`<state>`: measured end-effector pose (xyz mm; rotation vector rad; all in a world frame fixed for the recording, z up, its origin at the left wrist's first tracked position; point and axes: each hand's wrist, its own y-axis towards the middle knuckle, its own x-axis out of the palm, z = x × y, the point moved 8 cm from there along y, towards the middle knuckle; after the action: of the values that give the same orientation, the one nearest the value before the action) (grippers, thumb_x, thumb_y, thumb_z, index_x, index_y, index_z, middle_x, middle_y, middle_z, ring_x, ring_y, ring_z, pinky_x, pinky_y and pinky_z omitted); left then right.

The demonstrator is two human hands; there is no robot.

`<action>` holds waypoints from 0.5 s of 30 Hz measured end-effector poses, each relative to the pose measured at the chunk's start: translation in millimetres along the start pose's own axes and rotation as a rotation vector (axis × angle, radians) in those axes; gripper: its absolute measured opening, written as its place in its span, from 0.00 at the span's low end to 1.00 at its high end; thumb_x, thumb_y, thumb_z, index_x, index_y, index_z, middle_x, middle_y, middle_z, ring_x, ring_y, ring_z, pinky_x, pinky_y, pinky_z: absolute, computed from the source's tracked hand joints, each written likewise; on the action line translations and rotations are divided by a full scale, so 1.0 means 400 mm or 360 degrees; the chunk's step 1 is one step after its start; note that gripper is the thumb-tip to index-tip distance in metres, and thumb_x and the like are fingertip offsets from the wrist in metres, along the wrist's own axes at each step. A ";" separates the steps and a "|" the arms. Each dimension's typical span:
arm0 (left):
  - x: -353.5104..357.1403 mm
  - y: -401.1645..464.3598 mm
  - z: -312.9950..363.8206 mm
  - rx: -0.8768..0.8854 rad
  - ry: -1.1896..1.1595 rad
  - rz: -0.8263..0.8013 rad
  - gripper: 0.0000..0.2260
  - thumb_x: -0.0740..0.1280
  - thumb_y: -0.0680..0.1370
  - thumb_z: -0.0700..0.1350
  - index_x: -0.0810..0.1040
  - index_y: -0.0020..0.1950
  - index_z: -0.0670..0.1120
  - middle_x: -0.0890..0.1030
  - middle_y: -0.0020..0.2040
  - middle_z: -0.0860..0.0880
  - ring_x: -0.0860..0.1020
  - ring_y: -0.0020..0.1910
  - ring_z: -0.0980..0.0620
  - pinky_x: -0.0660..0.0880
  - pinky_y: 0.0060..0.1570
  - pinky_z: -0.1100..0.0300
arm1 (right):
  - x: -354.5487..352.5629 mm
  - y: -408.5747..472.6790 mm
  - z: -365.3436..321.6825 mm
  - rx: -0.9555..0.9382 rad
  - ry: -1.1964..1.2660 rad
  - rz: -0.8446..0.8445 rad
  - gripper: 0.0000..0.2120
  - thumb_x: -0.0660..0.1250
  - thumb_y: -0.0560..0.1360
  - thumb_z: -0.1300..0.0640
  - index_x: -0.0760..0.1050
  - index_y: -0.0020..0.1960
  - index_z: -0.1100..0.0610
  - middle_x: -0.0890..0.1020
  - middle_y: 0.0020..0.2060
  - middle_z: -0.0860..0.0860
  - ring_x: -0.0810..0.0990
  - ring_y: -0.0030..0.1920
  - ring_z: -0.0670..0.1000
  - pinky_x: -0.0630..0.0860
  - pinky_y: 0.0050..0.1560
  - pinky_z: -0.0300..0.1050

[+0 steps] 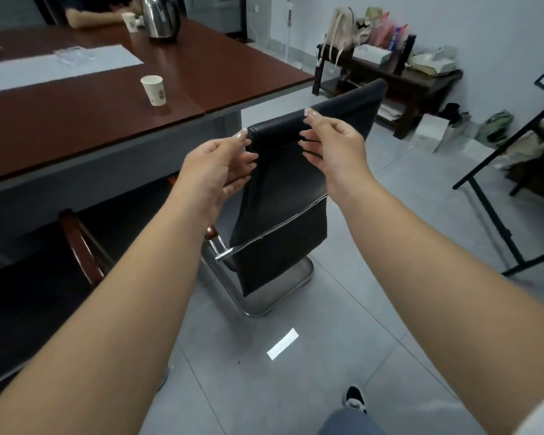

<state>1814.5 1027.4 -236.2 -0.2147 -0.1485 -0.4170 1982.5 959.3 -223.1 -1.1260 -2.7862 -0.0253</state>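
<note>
Grey floor (374, 315) tiles carry a black chair (283, 199) on a chrome frame, standing just off the near right corner of the brown surface (76, 120), its back turned to the camera. The left hand (215, 166) is at the upper left corner of the backrest, its fingers (248, 158) loosely spread and touching the edge. The right hand (336, 147) is at the top edge, thumb and forefinger tips close together there; I cannot tell whether they pinch it. On the surface a paper cup (154, 90) stands near the middle, and a steel kettle (161, 15) stands at the far end. Against the far wall a dark bench (421, 81) holds bags and boxes.
</note>
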 end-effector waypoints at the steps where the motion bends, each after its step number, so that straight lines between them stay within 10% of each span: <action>1: 0.011 -0.003 -0.007 0.0016 0.0006 0.0025 0.06 0.66 0.77 0.50 0.77 0.42 0.49 0.81 0.30 0.54 0.80 0.36 0.57 0.75 0.39 0.65 | -0.024 0.012 0.001 -0.0003 -0.0051 -0.0023 0.09 0.67 0.75 0.51 0.77 0.51 0.55 0.81 0.42 0.49 0.81 0.46 0.46 0.78 0.50 0.40; 15: 0.292 0.021 -0.055 0.0081 0.0425 0.0599 0.05 0.66 0.76 0.50 0.76 0.45 0.50 0.80 0.40 0.52 0.79 0.45 0.56 0.76 0.48 0.63 | -0.318 0.310 -0.052 -0.0267 -0.0744 -0.0772 0.03 0.68 0.74 0.50 0.75 0.44 0.47 0.79 0.43 0.42 0.78 0.47 0.41 0.74 0.48 0.34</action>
<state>1925.7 984.7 -237.2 -0.1306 0.1431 -0.0644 2161.2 959.4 -223.7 -0.4961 -3.4686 -0.0513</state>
